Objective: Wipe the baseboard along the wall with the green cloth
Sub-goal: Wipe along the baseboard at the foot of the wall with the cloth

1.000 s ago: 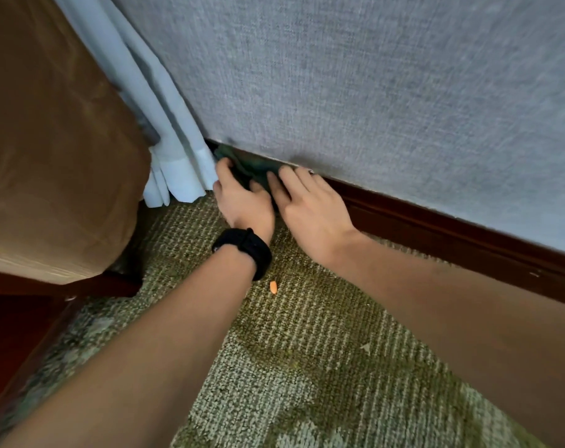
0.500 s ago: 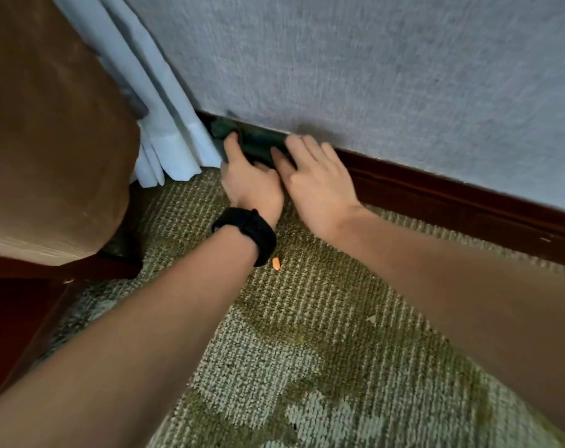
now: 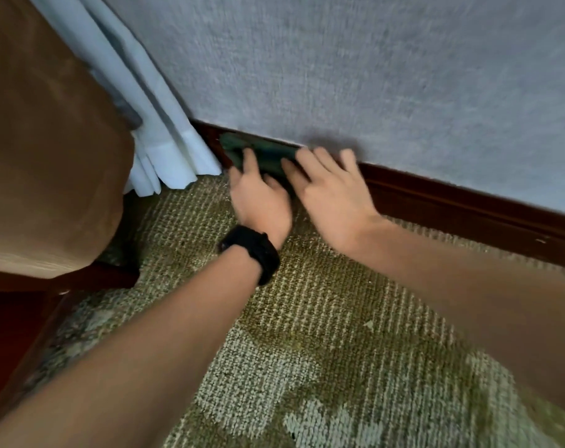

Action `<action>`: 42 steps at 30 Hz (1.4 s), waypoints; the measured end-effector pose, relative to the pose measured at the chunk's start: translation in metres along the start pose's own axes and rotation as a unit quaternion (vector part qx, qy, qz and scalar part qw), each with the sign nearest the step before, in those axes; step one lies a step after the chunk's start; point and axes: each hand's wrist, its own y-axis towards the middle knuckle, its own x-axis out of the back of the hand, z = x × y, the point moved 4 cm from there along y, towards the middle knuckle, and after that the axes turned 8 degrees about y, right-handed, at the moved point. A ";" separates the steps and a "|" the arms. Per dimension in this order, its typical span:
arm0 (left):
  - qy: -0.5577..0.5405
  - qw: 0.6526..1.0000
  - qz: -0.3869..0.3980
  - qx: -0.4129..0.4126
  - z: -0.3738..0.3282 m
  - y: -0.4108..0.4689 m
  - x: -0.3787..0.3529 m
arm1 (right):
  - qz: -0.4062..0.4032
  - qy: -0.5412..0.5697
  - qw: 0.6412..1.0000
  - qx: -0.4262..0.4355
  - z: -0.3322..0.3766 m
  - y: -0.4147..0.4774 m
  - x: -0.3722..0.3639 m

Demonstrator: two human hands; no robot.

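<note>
Head view: the green cloth is lying flat against the baseboard at its left end, just beside the hem of the white curtain. The left hand is pressing on the cloth with one finger laid straight. Its other fingers are hidden behind the hand, so it cannot be told whether they are gripping. The right hand is lying open with its fingers straight and spread, touching the cloth's right end and the top edge of the baseboard where it is meeting the wall.

Hazards judged from this position:
- Neither hand is visibly gripping the cloth, so uneven pressure during a stroke is likely to be bunching it or letting it slide out onto the carpet.
- The curtain hem is hanging close by, and a leftward pass is risking catching it.
- The right fingertips are riding high and may be rubbing the wall covering rather than the wood.
- The picture is blurring, which suggests fast motion, and stretches of the baseboard may be going unwiped.
</note>
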 end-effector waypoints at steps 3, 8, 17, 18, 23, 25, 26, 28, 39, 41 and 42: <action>-0.051 0.999 -0.002 0.010 -0.012 -0.017 -0.012 | -0.016 -0.068 0.998 0.001 -0.015 -0.021 -0.003; -0.044 0.998 -0.031 0.040 0.011 0.014 0.004 | -0.011 0.003 1.000 0.021 0.015 0.017 0.000; 0.020 0.999 -0.022 0.029 0.008 0.015 0.011 | 0.009 0.061 0.998 0.008 0.010 0.014 0.001; 0.023 0.999 -0.021 0.021 0.004 0.009 0.008 | 0.014 0.060 0.998 -0.004 0.005 0.008 0.000; 0.033 0.999 -0.033 0.003 -0.004 -0.002 -0.001 | 0.034 0.037 0.999 -0.021 -0.006 -0.006 0.001; 0.045 0.998 -0.039 0.005 -0.002 0.003 0.000 | 0.038 0.045 0.998 -0.015 0.000 0.002 0.004; 0.049 0.998 -0.043 0.004 0.000 0.006 0.001 | 0.035 0.049 0.998 -0.007 0.003 0.006 0.005; 0.052 0.997 -0.055 0.000 0.005 0.015 0.006 | 0.023 0.056 0.998 0.011 0.011 0.015 0.005; 0.087 0.996 -0.023 0.007 0.023 0.044 0.032 | 0.013 0.090 0.995 0.030 0.034 0.053 0.005; 0.106 0.994 -0.008 -0.011 0.014 0.038 0.029 | 0.011 0.092 0.995 0.022 0.027 0.046 0.007; 0.111 0.994 -0.002 -0.021 0.011 0.033 0.027 | 0.011 0.089 0.996 0.020 0.023 0.040 0.008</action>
